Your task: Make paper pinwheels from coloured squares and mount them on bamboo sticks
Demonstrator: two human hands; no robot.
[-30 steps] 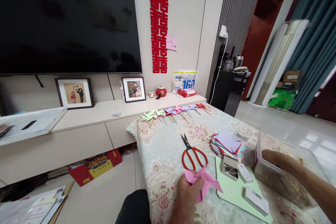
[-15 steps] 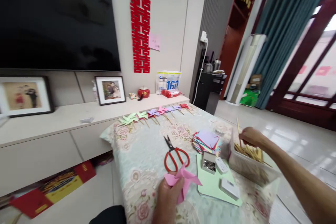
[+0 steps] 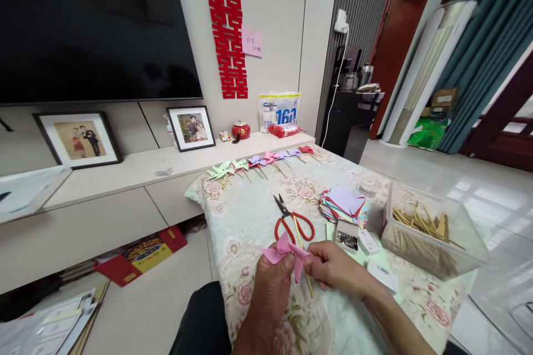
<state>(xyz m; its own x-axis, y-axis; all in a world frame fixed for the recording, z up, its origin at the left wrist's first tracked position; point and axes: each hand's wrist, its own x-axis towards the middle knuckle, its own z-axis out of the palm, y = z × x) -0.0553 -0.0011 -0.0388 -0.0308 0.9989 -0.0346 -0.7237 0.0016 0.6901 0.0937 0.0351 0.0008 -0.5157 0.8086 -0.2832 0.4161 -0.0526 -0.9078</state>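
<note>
Left grip (image 3: 271, 284) pinches pink pinwheel (image 3: 285, 245)

One held pinwheel (image 3: 285, 243), one pair of scissors (image 3: 285, 211), two framed photos (image 3: 191, 128).

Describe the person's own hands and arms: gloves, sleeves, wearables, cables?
Left hand and right hand: no gloves. Left forearm and right forearm: bare as far as visible. No sleeves, watch, bracelet or cables seen. Some fingers hidden; can't rule out rings.
</note>
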